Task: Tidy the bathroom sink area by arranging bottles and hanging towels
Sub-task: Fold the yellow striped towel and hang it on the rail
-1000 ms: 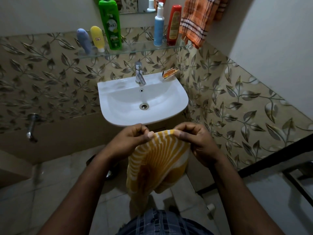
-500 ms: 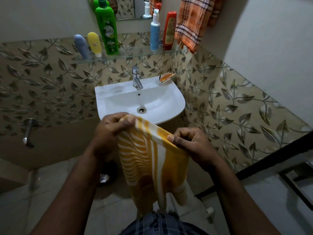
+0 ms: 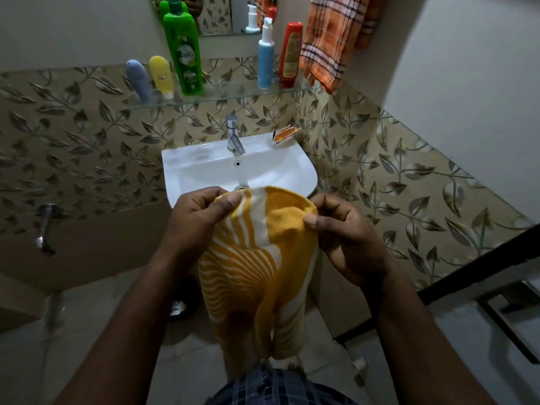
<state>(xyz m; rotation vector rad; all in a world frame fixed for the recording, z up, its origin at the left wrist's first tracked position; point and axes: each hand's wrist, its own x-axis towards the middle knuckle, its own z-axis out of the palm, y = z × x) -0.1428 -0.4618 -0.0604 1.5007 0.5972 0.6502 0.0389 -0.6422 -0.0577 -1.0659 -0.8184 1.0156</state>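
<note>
The left hand (image 3: 201, 217) and the right hand (image 3: 340, 229) both pinched the top edge of a yellow and white striped towel (image 3: 251, 267). The towel hung down between the arms, at about 6 o'clock from the white sink (image 3: 187, 168). Water ran from the tap (image 3: 233, 135) into the sink bowl. A small orange wrapper (image 3: 286, 134) lay on the sink rim at 1 o'clock. Farther off, a glass shelf (image 3: 228, 97) held five bottles: a grey-blue tube (image 3: 138, 80), a yellow tube (image 3: 161, 76), a tall green bottle (image 3: 184, 54), a blue pump bottle (image 3: 266, 59) and a red bottle (image 3: 290, 54). An orange checked towel (image 3: 336, 39) hung at 2 o'clock, past the shelf's right end.
</note>
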